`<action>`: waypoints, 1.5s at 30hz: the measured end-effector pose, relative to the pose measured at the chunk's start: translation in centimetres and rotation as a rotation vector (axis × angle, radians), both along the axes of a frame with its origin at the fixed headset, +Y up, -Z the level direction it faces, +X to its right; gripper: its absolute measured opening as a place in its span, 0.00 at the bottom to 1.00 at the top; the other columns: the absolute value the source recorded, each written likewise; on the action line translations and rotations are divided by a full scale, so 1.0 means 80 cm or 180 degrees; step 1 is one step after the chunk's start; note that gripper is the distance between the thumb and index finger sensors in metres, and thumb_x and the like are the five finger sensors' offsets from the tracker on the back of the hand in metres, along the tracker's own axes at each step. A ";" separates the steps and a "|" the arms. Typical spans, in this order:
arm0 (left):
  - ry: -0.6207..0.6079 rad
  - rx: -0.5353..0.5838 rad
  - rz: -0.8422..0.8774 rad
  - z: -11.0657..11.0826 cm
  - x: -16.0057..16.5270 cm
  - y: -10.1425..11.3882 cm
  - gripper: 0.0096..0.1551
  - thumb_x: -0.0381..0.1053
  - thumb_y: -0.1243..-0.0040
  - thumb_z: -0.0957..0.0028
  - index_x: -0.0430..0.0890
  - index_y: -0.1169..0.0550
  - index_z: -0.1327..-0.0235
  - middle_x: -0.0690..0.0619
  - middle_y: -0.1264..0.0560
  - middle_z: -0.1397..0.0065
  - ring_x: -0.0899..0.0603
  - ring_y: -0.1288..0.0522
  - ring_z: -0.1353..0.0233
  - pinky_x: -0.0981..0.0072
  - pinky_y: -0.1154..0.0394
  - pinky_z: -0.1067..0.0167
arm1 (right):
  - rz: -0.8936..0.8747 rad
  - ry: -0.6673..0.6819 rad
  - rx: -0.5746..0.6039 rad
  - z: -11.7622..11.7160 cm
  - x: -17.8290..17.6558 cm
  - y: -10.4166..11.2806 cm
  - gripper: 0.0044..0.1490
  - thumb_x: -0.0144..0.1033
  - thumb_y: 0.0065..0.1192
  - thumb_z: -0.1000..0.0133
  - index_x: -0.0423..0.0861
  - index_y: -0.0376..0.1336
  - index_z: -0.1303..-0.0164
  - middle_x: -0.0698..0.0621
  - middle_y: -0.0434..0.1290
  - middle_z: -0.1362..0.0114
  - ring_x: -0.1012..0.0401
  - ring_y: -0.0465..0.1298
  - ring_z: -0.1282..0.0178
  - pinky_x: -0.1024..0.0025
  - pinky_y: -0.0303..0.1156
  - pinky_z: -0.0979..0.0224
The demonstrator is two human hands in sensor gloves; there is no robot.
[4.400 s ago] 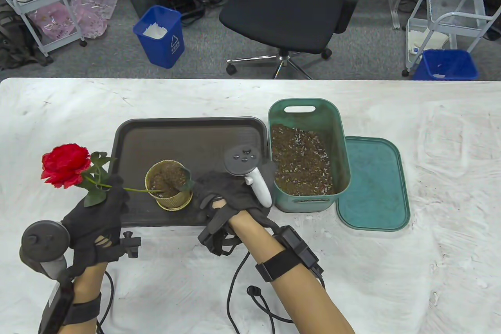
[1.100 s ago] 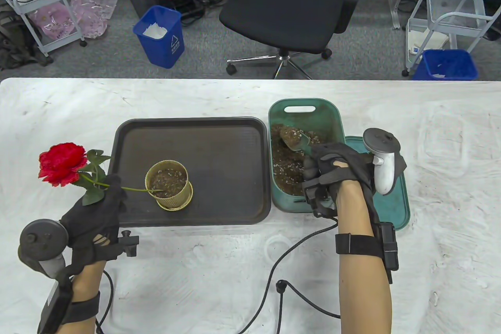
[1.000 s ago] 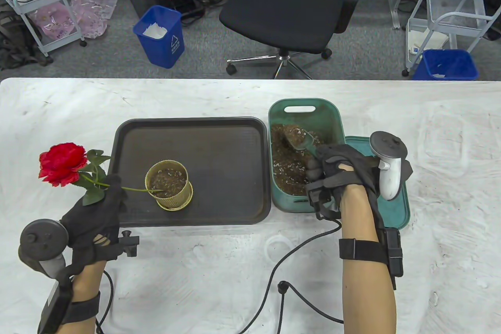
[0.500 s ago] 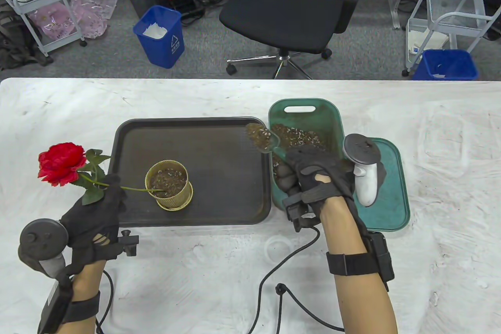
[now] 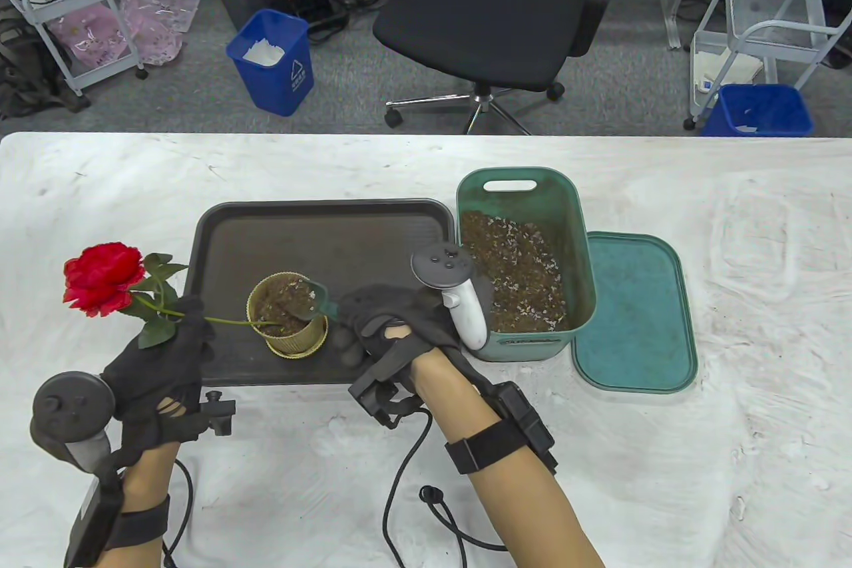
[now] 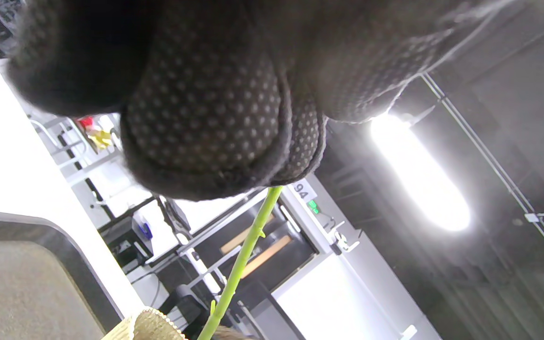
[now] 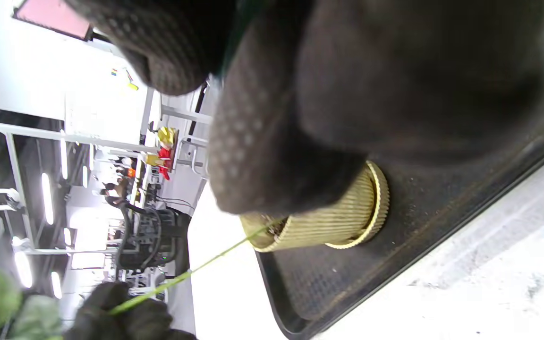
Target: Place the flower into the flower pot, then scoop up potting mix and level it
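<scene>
Just brought my right hand from the green soil bin back to the flower pot; half a second ago the loaded scoop was over the tray edge at the bin, now its bowl sits over the pot rim at 3 o'clock. Means: another load about to go in, levelling not done yet.

Left hand unchanged, fingers pinching the flower stem at 9 o'clock of the pot, stem foot in the soil, bloom leaning out over the worktop. Right hand curled round the scoop handle.

Table view shows scoop and soil level. Right wrist view hides the scoop behind my fingers but shows the pot's ribbed side and the slanted stem. Left wrist view shows the pinch on the stem close up.
</scene>
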State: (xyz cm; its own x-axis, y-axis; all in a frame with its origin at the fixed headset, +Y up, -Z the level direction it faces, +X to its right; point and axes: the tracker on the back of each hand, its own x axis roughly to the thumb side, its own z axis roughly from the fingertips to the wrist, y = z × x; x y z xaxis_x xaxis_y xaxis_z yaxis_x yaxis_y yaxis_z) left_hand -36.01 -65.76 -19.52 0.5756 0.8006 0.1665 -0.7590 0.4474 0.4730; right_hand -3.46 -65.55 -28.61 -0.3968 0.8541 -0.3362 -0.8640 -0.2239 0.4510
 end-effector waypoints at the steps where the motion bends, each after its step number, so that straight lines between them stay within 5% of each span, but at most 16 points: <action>1: -0.0004 0.0003 -0.0006 0.000 0.000 0.000 0.22 0.58 0.30 0.54 0.49 0.13 0.51 0.55 0.11 0.57 0.51 0.08 0.71 0.63 0.12 0.67 | 0.0090 0.0018 0.0019 -0.001 -0.006 -0.001 0.35 0.39 0.62 0.51 0.32 0.65 0.38 0.41 0.83 0.54 0.55 0.88 0.74 0.66 0.87 0.77; 9: -0.0014 0.0017 -0.0044 0.000 0.000 0.000 0.22 0.58 0.30 0.54 0.49 0.13 0.51 0.55 0.11 0.57 0.51 0.08 0.71 0.63 0.12 0.67 | 0.0737 0.0074 0.0466 0.000 -0.032 0.012 0.34 0.40 0.65 0.51 0.33 0.67 0.40 0.41 0.84 0.56 0.55 0.88 0.77 0.66 0.87 0.80; 23: -0.0021 0.0020 -0.0052 0.001 0.001 -0.001 0.22 0.58 0.30 0.54 0.49 0.13 0.52 0.55 0.11 0.57 0.51 0.08 0.71 0.63 0.12 0.67 | 0.2510 0.0580 0.2310 0.044 -0.084 0.055 0.34 0.39 0.70 0.54 0.37 0.68 0.39 0.43 0.84 0.54 0.53 0.87 0.74 0.63 0.86 0.75; 28: -0.0020 0.0020 -0.0052 0.001 0.001 -0.001 0.22 0.58 0.30 0.54 0.49 0.13 0.52 0.55 0.10 0.57 0.51 0.08 0.71 0.63 0.12 0.67 | 0.2577 0.0533 0.2444 0.050 -0.076 0.065 0.34 0.39 0.70 0.54 0.37 0.68 0.39 0.43 0.84 0.54 0.53 0.87 0.74 0.63 0.86 0.75; 35: -0.0042 0.0030 -0.0067 0.001 0.004 0.000 0.22 0.58 0.30 0.54 0.49 0.13 0.52 0.55 0.10 0.57 0.51 0.08 0.71 0.63 0.12 0.67 | 0.2550 0.0207 0.2445 0.045 -0.030 0.092 0.34 0.39 0.70 0.54 0.37 0.68 0.40 0.43 0.84 0.54 0.53 0.87 0.73 0.63 0.86 0.75; 45: -0.0028 0.0026 -0.0070 0.001 0.003 0.000 0.22 0.58 0.30 0.54 0.48 0.13 0.52 0.55 0.11 0.57 0.51 0.08 0.71 0.63 0.12 0.67 | 0.2490 -0.1103 0.2101 0.016 0.132 0.161 0.34 0.39 0.69 0.54 0.37 0.68 0.40 0.43 0.84 0.54 0.53 0.87 0.74 0.62 0.85 0.75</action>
State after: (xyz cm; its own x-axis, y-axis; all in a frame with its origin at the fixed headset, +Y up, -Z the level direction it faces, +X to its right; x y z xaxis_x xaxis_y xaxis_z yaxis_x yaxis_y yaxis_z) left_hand -35.78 -65.78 -19.47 0.5915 0.7863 0.1783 -0.7532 0.4601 0.4701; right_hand 7.13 -52.70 -27.34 -0.8828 0.4588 -0.1012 -0.4333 -0.8782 -0.2024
